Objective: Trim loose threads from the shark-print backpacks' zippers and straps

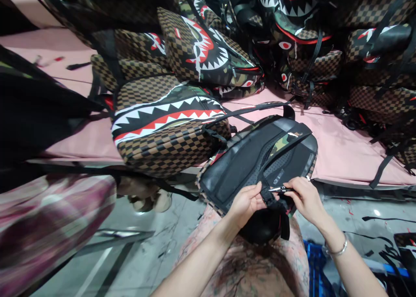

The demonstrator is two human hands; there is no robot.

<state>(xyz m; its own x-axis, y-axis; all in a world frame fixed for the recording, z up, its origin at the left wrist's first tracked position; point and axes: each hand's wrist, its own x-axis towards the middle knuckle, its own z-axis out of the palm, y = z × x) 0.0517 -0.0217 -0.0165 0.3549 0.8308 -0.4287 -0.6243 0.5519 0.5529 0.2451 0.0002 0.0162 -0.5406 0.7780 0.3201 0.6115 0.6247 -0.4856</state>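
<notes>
A backpack (pixel 256 158) lies back-side up on my lap and the table edge, showing black padding and a camouflage strip. My left hand (pixel 245 201) pinches a black strap (pixel 271 198) at the bag's near end. My right hand (pixel 305 197) is closed on a small metal tool (pixel 280 189), perhaps snips, whose tip meets the strap. A bracelet sits on my right wrist.
Many checkered brown backpacks with shark-mouth prints (pixel 165 124) are heaped on the pink table (pixel 338 154), across the back and right. A person in plaid cloth (pixel 48 219) is at the left. A blue crate (pixel 313 262) stands on the grey floor by my right side.
</notes>
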